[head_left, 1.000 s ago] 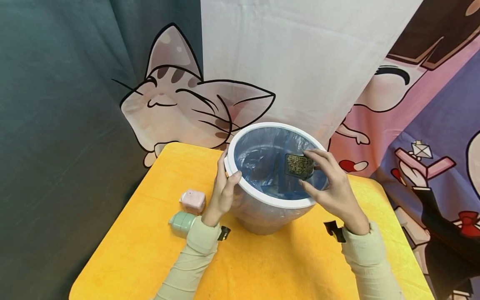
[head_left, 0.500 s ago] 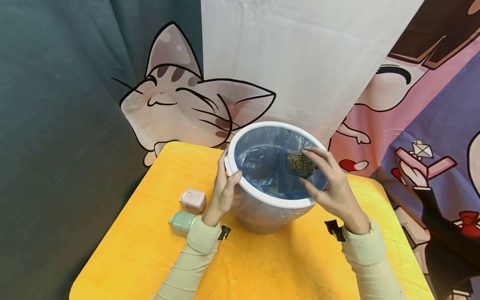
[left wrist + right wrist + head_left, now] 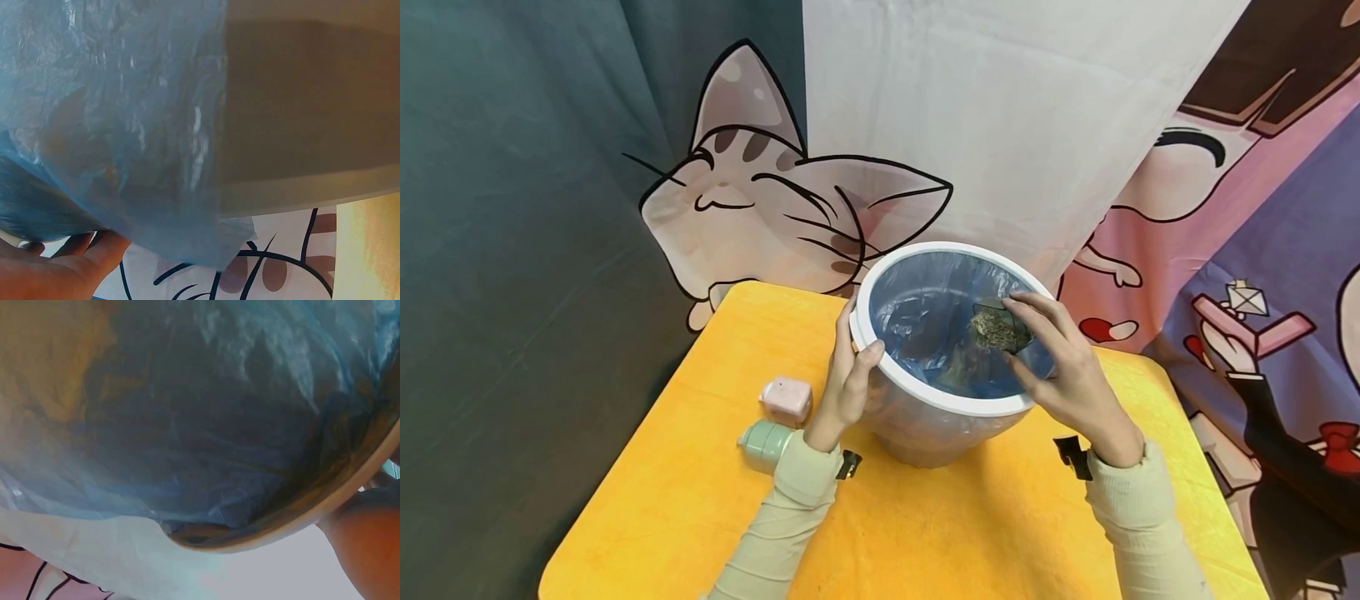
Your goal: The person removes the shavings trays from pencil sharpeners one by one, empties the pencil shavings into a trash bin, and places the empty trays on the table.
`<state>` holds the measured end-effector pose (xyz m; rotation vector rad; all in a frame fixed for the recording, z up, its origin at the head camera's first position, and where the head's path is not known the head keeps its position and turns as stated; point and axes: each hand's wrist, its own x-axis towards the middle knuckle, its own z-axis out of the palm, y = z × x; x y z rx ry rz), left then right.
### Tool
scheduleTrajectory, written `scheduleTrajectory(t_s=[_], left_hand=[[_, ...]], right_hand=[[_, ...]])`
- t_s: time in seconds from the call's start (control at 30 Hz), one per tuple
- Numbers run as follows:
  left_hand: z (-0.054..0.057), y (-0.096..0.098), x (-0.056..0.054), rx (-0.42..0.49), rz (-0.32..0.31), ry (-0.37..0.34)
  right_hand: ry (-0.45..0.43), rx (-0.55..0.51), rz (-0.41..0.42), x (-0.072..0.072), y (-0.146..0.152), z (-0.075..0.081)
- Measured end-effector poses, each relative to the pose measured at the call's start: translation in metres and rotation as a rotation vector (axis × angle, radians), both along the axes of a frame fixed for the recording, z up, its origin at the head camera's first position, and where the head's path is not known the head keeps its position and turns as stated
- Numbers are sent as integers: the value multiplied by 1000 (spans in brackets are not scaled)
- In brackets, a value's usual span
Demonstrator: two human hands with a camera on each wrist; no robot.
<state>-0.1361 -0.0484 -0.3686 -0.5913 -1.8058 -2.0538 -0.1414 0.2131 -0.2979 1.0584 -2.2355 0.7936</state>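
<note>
A white-rimmed bin (image 3: 940, 407) with a blue plastic liner (image 3: 925, 321) stands on the yellow table. My left hand (image 3: 847, 379) grips the bin's rim on the left, thumb over the front; its fingers also show at the lower left in the left wrist view. Above the bin's mouth, my right hand (image 3: 1075, 379) holds a small clear container (image 3: 1021, 333) between thumb and fingers. The container is tipped to the left, and dry greenish-brown crumbled material (image 3: 991, 327) is at its mouth, some of it spilling down as a blur. In the right wrist view the bin's side and liner hide the container.
A pink bottle-like container (image 3: 787, 400) and a pale green one (image 3: 765, 447) lie on the yellow table (image 3: 940, 542), left of the bin and near the left forearm. Printed curtains (image 3: 970, 108) hang close behind the table.
The container in my right hand has tilted further, and the dry material has gone from lying inside it to sliding out towards the bin. The left hand stays on the rim.
</note>
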Motion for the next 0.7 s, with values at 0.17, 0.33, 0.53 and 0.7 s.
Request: scheduleTrajectory(t_s=[0.17,0.33,0.53,0.7], left_hand=[[0,0,0,0,4,-4],[0,0,0,-4,8,-1],[0,-1,0,-25,21,-16],[1,-1,0,-26,21,-13]], right_hand=[[12,29,-22,1,1,2],[25,65,-31,1,2,1],[47,83,-6,1,1,2],[79,82,35,0,0,4]])
